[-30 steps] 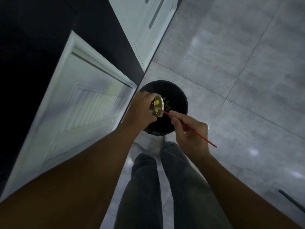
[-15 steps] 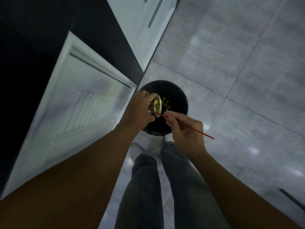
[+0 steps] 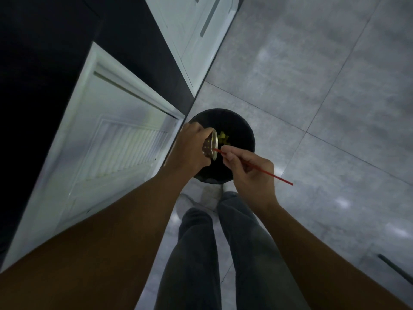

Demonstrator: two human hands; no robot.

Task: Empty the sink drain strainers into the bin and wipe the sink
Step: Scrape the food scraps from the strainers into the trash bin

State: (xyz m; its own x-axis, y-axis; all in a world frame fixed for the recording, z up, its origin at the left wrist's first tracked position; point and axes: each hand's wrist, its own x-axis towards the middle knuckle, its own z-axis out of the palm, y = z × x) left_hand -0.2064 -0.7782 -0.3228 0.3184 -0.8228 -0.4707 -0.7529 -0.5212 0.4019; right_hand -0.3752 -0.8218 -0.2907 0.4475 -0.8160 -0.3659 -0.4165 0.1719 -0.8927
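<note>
My left hand (image 3: 190, 146) grips a round metal drain strainer (image 3: 211, 147), tipped on its side with its mouth facing right, over a black round bin (image 3: 242, 128) on the floor. My right hand (image 3: 252, 173) pinches a thin red stick (image 3: 274, 176). The stick's tip touches the strainer's rim. Yellow-green scraps (image 3: 224, 138) lie inside the bin, just past the strainer. The sink is out of view.
A white cabinet door (image 3: 107, 153) stands open at the left, close to the bin. Another white cabinet front (image 3: 194, 34) is beyond it. Grey floor tiles (image 3: 324, 86) spread to the right. My legs and feet (image 3: 201, 253) are below the bin.
The strainer has tipped further onto its side. The yellow scraps that filled it now lie in the bin. My right hand and the stick shifted slightly left toward the rim.
</note>
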